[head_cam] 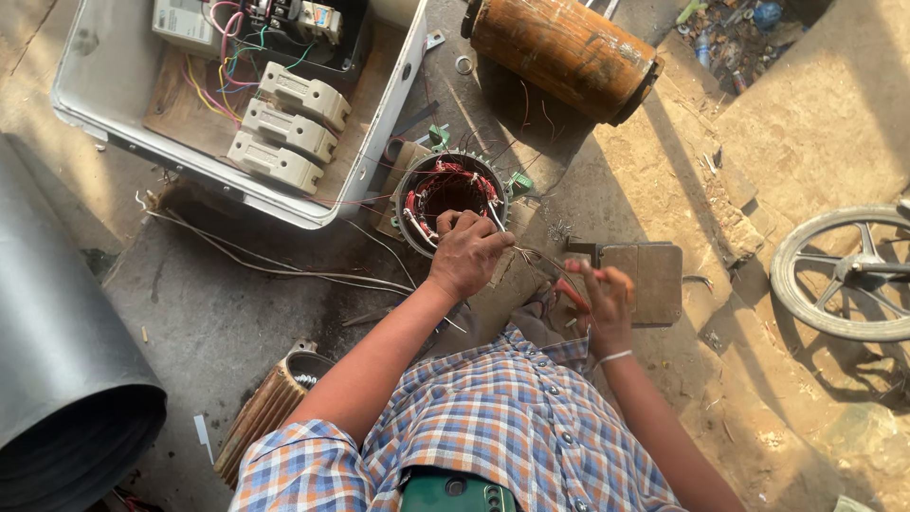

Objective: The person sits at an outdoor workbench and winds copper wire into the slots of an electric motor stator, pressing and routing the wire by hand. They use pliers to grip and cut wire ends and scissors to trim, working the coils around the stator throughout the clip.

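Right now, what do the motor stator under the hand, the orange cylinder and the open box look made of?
Motor stator: grey metal ring, probably steel, with red-sleeved, likely copper, windings inside. Orange cylinder: metal housing, painted or rusted orange, dull and ribbed. Open box: white painted sheet metal or plastic, cannot tell; brown board inside looks like wood.

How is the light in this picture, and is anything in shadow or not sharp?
Head view: strong low sun lights the ground at right and the wheel, casting long shadows; the stator and left hand sit in softer shade; the right hand with its red-handled tool is slightly blurred; edges bend a little.
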